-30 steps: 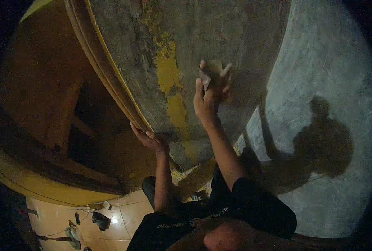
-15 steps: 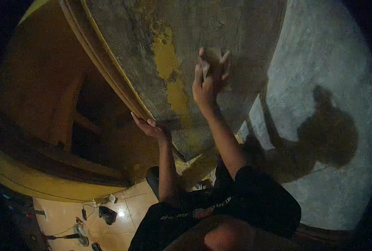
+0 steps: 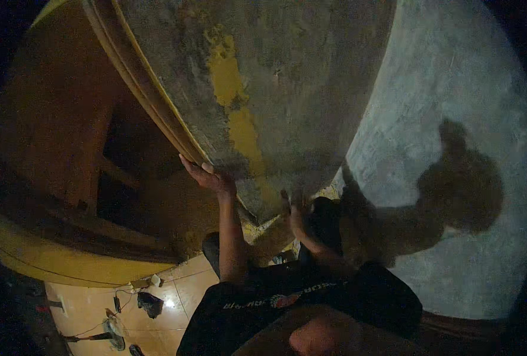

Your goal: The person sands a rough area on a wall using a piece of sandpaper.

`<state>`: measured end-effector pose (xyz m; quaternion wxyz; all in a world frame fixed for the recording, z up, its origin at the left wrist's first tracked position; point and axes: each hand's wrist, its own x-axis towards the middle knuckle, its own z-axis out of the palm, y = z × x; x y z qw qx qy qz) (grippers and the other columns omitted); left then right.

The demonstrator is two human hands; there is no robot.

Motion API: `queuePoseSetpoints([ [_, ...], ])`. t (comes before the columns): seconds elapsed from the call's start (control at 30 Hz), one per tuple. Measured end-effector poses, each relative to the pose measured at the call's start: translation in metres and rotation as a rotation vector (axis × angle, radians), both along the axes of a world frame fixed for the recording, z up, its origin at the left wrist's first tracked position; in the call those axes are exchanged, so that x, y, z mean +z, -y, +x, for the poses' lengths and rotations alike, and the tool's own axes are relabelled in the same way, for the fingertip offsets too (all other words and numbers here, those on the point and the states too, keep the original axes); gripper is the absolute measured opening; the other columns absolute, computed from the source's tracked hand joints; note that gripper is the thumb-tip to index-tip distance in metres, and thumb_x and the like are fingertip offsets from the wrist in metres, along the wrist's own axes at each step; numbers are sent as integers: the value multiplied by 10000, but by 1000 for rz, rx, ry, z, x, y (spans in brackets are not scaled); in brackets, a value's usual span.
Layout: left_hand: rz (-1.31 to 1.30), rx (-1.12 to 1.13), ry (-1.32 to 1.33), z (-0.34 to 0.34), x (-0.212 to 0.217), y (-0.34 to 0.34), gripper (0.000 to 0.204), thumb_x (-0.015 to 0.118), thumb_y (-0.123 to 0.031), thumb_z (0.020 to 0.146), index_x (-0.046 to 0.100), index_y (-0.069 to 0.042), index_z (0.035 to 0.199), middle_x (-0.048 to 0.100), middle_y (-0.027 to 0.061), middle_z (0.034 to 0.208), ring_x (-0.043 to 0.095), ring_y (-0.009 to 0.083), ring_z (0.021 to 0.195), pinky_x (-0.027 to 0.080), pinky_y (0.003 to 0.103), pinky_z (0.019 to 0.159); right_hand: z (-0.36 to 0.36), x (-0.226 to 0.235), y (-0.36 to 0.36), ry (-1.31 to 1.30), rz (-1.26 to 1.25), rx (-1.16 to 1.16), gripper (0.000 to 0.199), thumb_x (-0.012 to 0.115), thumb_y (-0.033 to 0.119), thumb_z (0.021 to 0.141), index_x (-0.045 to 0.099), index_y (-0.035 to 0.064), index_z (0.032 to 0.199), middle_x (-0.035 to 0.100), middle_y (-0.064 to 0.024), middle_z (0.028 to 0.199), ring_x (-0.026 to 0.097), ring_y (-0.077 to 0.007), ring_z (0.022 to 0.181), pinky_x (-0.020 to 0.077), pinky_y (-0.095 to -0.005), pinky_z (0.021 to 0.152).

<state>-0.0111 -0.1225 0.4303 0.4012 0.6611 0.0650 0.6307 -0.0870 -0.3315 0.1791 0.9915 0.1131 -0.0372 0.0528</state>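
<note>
A dark grey plastered wall face (image 3: pixel 311 107) rises in front of me, with a ragged yellow paint strip (image 3: pixel 225 71) down its left part. My left hand (image 3: pixel 214 180) rests at the wall's left edge, fingers stretched out along the brown wooden frame (image 3: pixel 150 110) and thumb near the grey face. Low on the wall, close to my body, is my right hand (image 3: pixel 296 212), smeared by motion. It presses a small flat piece, perhaps sandpaper, that is hard to make out now; the piece shows better in the earlier frame.
A pale grey-blue wall (image 3: pixel 441 89) stands on the right and carries my shadow. On the left is a dark brown recess (image 3: pixel 56 136). Below left, a black bag-like item (image 3: pixel 150 305), a cable and a stand fan (image 3: pixel 114 332) are on the tiled floor (image 3: pixel 183 288).
My right hand has swept down the wall from its upper middle to near the bottom corner, close to my body. My left hand stays at the frame; the whole view has shifted slightly.
</note>
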Motion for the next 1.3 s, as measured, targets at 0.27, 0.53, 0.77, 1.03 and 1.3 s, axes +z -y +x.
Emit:
queuePoseSetpoints([
  [0.27, 63, 162, -123, 4, -29, -33, 708, 278, -531, 1041, 315, 20, 1484, 402, 269, 1428, 489, 413, 1241, 457, 518, 975, -57, -13, 14, -359, -1080, 348, 616, 373, 480, 1042, 304, 115, 1534, 304, -111, 1567, 358, -283, 1399, 359, -403, 1088],
  [0.53, -65, -24, -413, -16, -11, -44, 709, 426, -535, 1013, 348, 6, 1464, 407, 266, 1369, 478, 422, 1223, 441, 541, 998, -45, -1, 38, -976, -1258, 396, 635, 428, 578, 985, 479, 118, 1420, 501, -110, 1387, 508, -285, 1222, 426, -460, 981],
  [0.77, -44, -84, -468, -31, -2, -47, 629, 470, -478, 1018, 438, 17, 1406, 503, 224, 1299, 529, 389, 1176, 483, 513, 945, -55, 11, 80, -993, -1206, 195, 662, 447, 573, 982, 437, 101, 1447, 456, -116, 1433, 468, -287, 1265, 390, -441, 1029],
  [1.03, -614, -598, -410, -12, -54, -113, 788, 448, -649, 945, 411, -54, 1459, 439, 197, 1440, 459, 347, 1300, 439, 490, 1039, 11, 49, 120, -992, -1143, -116, 708, 474, 567, 979, 381, 79, 1484, 397, -123, 1494, 415, -289, 1323, 342, -415, 1093],
  [1.3, -402, -515, -322, -30, -36, -80, 764, 375, -622, 971, 296, -101, 1524, 340, 187, 1515, 391, 376, 1354, 400, 561, 1051, 66, 114, 133, -527, -930, -226, 748, 380, 494, 1038, 86, 63, 1574, 119, -111, 1634, 145, -276, 1497, 179, -394, 1201],
])
